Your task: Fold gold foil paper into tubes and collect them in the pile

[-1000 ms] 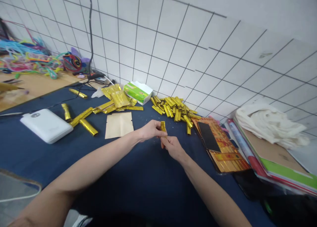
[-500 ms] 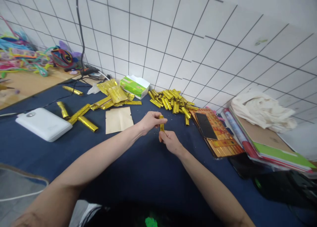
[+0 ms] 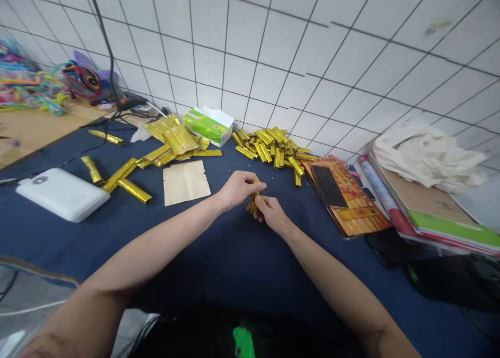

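Both hands meet over the dark blue tablecloth and pinch one small folded gold foil piece. My left hand grips its upper end with closed fingers. My right hand holds the lower end, fingers curled round it. Most of the piece is hidden by the fingers. Just beyond the hands lies a heap of folded gold pieces. A plain tan paper sheet lies flat to the left of my left hand.
Loose gold foil rolls and flat foil sheets lie at left, by a white power bank. A green tissue pack stands by the tiled wall. A phone rests on a gold paper stack; books and white cloth at right.
The hands have drawn closer together, folding the gold piece down so it is now mostly hidden. The camera has tilted down and shifted slightly.
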Demonstrator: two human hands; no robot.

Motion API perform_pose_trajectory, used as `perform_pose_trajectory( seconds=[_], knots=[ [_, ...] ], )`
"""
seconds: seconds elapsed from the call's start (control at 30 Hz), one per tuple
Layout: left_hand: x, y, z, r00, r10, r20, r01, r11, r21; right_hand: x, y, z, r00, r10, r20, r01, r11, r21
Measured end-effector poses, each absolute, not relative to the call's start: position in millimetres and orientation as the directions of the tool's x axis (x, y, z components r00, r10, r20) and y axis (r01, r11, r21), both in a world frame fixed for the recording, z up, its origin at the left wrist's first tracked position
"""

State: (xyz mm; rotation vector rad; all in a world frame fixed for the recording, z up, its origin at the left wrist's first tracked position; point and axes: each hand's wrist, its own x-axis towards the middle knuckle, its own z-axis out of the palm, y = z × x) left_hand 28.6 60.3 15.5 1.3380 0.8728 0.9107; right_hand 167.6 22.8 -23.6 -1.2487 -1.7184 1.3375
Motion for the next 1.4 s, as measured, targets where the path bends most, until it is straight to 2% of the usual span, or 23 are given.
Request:
perform_pose_trajectory(
  seconds=[0.1, 0.23, 0.47, 0.67, 0.9, 1.07, 1.23, 1.4],
  knots=[
    [31, 58, 15, 0.457, 0.887, -0.056, -0.039, 0.082, 0.996, 168, 23, -26, -0.371, 0.926, -0.076, 0.294, 0.039, -0.955],
    [31, 59, 12, 0.425, 0.905, -0.031, -0.014, 0.041, 0.999, 167, 21, -28, -0.362, 0.932, -0.024, 0.316, 0.099, -0.943],
    [32, 57, 7, 0.347, 0.932, -0.105, -0.08, 0.141, 0.987, 163, 18, -24, -0.325, 0.944, 0.057, 0.416, 0.197, -0.888],
    [29, 62, 9, 0.265, 0.964, -0.019, -0.14, 0.058, 0.988, 161, 15, -20, -0.332, 0.943, -0.002, 0.467, 0.162, -0.869],
    [26, 67, 7, 0.219, 0.976, -0.002, -0.08, 0.02, 0.997, 157, 13, -23, -0.319, 0.941, 0.112, 0.581, 0.287, -0.762],
    [25, 69, 5, 0.178, 0.984, -0.027, -0.089, 0.043, 0.995, 156, 12, -22, -0.275, 0.955, 0.114, 0.601, 0.264, -0.755],
    [28, 66, 4, 0.258, 0.964, -0.068, -0.171, 0.115, 0.979, 159, 12, -24, -0.267, 0.955, 0.128, 0.5, 0.251, -0.829],
    [37, 54, 2, 0.45, 0.882, -0.14, -0.101, 0.206, 0.973, 161, 13, -31, -0.188, 0.973, 0.137, 0.408, 0.205, -0.89]
  ],
)
